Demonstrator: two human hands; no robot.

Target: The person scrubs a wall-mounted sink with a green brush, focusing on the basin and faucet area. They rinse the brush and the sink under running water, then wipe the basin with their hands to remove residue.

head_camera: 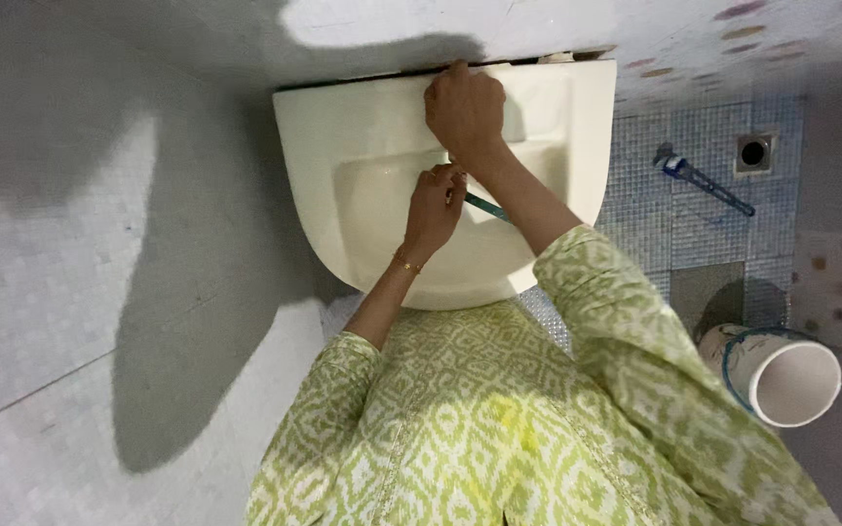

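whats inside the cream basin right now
Inside the cream basin, the left hand grips a thin teal tool. The right hand rests on the back ledge. The hands cover the basin's centre.

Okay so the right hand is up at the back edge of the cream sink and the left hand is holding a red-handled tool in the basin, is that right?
Not quite: in the head view the tool is teal, not red. The right hand is at the sink's back edge and the left hand holds it in the basin.

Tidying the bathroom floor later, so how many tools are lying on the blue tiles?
1: a blue-handled wrench lies on the tiles right of the washbasin, beside the floor drain. Others may be hidden under the basin.
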